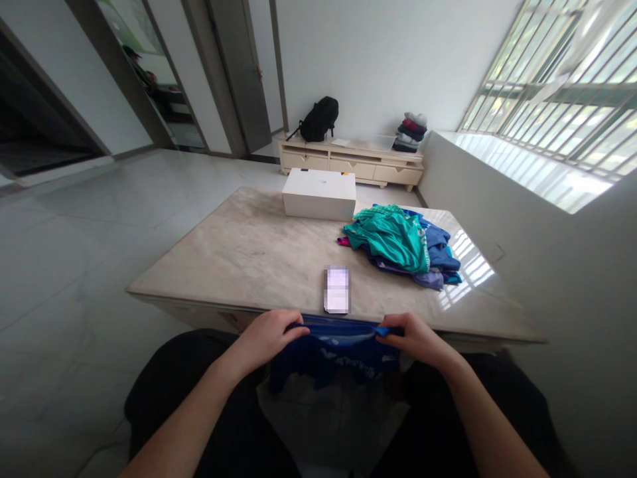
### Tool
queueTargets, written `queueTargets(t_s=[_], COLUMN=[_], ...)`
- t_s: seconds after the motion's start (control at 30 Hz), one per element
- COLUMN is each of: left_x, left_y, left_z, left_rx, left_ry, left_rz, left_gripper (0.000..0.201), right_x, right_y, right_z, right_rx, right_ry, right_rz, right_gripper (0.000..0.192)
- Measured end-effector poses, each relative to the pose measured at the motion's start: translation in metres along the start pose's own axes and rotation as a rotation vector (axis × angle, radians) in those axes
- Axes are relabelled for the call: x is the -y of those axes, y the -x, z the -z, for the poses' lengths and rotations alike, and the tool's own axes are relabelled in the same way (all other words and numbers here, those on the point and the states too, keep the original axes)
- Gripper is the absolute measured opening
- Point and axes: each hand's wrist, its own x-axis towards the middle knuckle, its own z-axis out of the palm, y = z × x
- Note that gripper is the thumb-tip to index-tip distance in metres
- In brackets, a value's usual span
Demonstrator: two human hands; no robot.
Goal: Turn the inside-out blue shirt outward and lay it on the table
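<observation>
A dark blue garment [338,355] with white lettering hangs between my hands, just below the near edge of the marble table [239,259]. My left hand [269,335] pinches its top edge on the left. My right hand [415,338] pinches the top edge on the right. The cloth droops over my lap. On the table beyond, a pile of teal and blue clothes [403,242] lies to the right. A small blurred flat object [337,289] rests near the table's front edge, just above the garment.
A white box [319,193] sits at the table's far side. Behind it stands a low cream cabinet [351,162] carrying a black backpack [319,119] and folded clothes [411,131]. A barred window [557,86] and white ledge run along the right; open doorways are at the left.
</observation>
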Motion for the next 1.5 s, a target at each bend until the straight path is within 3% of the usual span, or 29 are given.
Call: queueTargets(t_s=[0.13, 0.27, 0.67, 0.9, 1.2, 1.37, 1.5], left_x=[-0.001, -0.004, -0.024, -0.017, -0.011, -0.024, -0.032], left_y=[0.0, -0.001, -0.004, -0.009, -0.014, -0.011, -0.01], left_z=[-0.008, -0.021, -0.052, -0.054, -0.059, -0.06, -0.063], left_rx=[0.078, 0.177, 0.072, 0.078, 0.019, -0.009, 0.027], left_ry=[0.028, 0.039, -0.085, 0.106, 0.259, 0.232, 0.241], left_rz=[0.047, 0.034, 0.085, 0.026, 0.029, 0.054, 0.019], left_gripper=[0.025, 0.018, 0.031, 0.044, 0.047, 0.036, 0.025], right_x=[0.001, 0.005, 0.014, 0.011, 0.004, 0.017, 0.024], right_y=[-0.01, -0.014, -0.019, -0.025, -0.03, -0.024, -0.022], right_z=[-0.011, -0.022, -0.062, -0.072, -0.083, -0.09, -0.098], right_rx=[-0.122, -0.103, -0.066, -0.049, 0.082, 0.15, 0.179], right_ry=[0.145, 0.233, 0.254, -0.033, -0.669, -0.8, -0.863], right_rz=[-0.016, -0.028, -0.108, -0.148, -0.226, -0.252, -0.265], right_gripper=[0.035, 0.033, 0.028, 0.016, 0.058, 0.065, 0.06])
